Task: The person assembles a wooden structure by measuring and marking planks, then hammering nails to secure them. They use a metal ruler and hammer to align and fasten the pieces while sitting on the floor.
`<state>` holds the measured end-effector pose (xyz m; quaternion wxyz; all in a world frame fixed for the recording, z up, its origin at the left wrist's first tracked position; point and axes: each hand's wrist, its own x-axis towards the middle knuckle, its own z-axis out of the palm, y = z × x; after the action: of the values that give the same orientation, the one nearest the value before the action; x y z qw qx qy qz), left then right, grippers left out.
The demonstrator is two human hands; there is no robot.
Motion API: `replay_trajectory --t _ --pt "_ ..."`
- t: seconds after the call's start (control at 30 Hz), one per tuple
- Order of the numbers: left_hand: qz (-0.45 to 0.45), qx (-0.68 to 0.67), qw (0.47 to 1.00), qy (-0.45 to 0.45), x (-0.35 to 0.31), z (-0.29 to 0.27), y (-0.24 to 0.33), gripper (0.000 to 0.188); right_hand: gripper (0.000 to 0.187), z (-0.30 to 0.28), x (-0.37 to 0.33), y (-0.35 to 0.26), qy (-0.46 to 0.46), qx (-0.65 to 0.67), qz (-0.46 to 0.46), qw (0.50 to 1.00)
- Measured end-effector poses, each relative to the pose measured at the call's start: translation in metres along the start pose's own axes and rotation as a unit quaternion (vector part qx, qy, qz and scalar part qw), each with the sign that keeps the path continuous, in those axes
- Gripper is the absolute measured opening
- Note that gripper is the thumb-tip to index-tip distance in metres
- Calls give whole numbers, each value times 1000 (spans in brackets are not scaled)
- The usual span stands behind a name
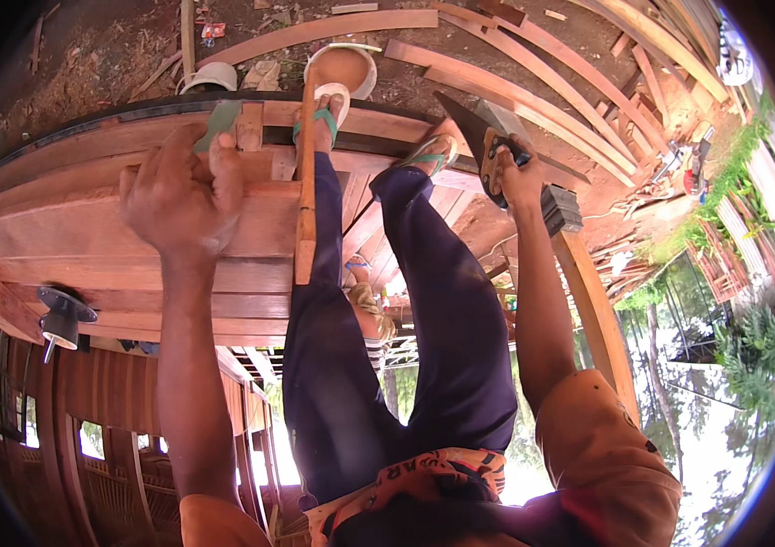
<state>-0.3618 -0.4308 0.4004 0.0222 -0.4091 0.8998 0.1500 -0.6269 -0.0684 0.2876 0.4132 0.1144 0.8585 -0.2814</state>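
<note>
A handsaw (466,126) with a dark blade and a brown-and-black handle is in my right hand (522,173), its fingers wrapped round the grip. The blade points up and left, near my sandalled foot. My left hand (185,191) is raised over the reddish planks (68,205), fingers curled and thumb up. A flat grey-green piece (220,120) shows between its thumb and forefinger, which seem to pinch it. Right of that hand, a narrow wooden strip (306,219) runs lengthwise in front of my leg.
Long curved boards (515,109) lie on the dirt at the far right. A white bucket (356,64) with brown contents stands beyond my foot, left of it another pale bucket (211,77). A thick wooden post (595,314) stands by my right arm. Another person's leg (366,310) shows beneath.
</note>
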Motion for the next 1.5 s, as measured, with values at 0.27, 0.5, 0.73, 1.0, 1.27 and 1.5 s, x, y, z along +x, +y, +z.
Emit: replay_trajectory --t 0.27,0.5,0.73,1.0,1.27,1.5 --pt "-24 -11 999 17 -2 12 8 37 63 -32 -12 -19 -113 74 2 991" --pt "-26 -151 988 29 -18 4 9 48 56 3 -168 -192 -227 -128 -372 891" --pt "-266 -180 938 130 -194 11 25 91 45 102 -270 -260 -269 -340 -676 595" --pt "-375 -80 921 66 -300 61 9 120 52 202 -287 -194 -304 -369 -759 443" --pt "-383 -80 916 90 -287 56 9 111 65 198 -246 -146 -294 -419 -754 412" --pt "-385 -100 908 132 -284 64 9 107 71 198 -262 -155 -321 -462 -679 471"
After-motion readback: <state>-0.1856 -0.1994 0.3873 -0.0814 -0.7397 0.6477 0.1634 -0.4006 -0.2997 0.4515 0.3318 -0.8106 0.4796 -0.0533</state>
